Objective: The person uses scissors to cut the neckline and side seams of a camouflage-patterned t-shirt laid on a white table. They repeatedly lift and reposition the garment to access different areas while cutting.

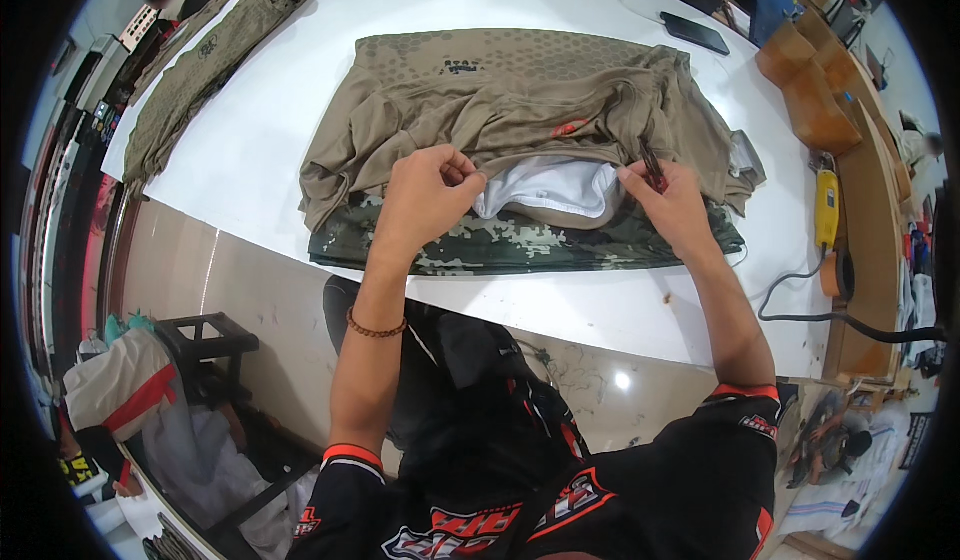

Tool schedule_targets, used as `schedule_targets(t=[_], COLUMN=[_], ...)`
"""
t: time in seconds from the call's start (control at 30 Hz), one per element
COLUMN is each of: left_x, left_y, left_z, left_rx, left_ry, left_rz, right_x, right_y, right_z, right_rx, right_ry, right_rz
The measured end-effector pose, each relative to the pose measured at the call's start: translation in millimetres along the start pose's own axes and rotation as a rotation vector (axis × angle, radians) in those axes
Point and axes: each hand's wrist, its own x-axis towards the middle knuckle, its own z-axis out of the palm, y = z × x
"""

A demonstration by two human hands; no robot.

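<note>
A: White table sweeping across the upper frame, and there's the khaki shirt, rumpled, just above centre!

B: Camouflage cloth under its lower edge. How are the arms?

A: Both reach up from the bottom, spread apart, hands angled inward. Left hand, left of centre: wrist bent, knuckles up, fingers curled — thumb and forefinger pinching the shirt's opening.

B: And the right hand?

A: Right of centre, tilted up and leftward, thumb at the opening's other end, fingers wrapped round dark snips. Whether it pinches cloth too, I can't tell.

B: White lining bares itself between them!
</note>
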Motion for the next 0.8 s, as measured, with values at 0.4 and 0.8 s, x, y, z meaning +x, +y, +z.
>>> schedule_targets(t=[0.4, 0.8], left_x=[24, 27], left_y=[-7, -19], left_z=[0, 4], left_rx=[-1.13, -1.289], left_ry=[0.073, 0.016], left_rz=[-0.318, -0.337], right_x=[5, 5], right_y=[2, -5], right_z=[-6, -3], right_rx=[1.003, 0.976], right_ry=[-0.098, -0.097], right_rz=[0.247, 0.26])
